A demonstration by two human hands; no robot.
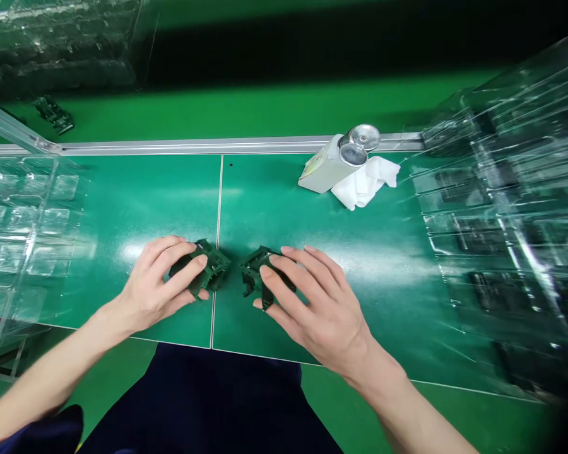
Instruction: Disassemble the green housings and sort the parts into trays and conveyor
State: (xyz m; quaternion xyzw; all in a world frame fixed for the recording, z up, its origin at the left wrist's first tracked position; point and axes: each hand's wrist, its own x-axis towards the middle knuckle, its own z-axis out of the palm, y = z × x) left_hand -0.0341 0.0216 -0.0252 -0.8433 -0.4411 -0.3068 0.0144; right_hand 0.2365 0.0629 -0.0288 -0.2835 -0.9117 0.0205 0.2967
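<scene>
Near the middle of the green table [137, 208], my left hand [163, 280] is closed around a dark green circuit-board assembly [214, 265], fingers on top and thumb side below. My right hand [312, 296] grips a second dark assembly [255, 268] just to the right, its fingers over the top and the near side. A small gap separates the two assemblies, one on each side of the table's seam. Whether their undersides touch the table is hard to tell.
Clear plastic trays [23, 233] stand at the left. Stacked clear trays [502, 239] holding dark parts fill the right. A white container with metal ends [324, 167] and a crumpled white cloth [366, 183] lie before the metal rail [170, 147]. Another board [54, 115] lies beyond it.
</scene>
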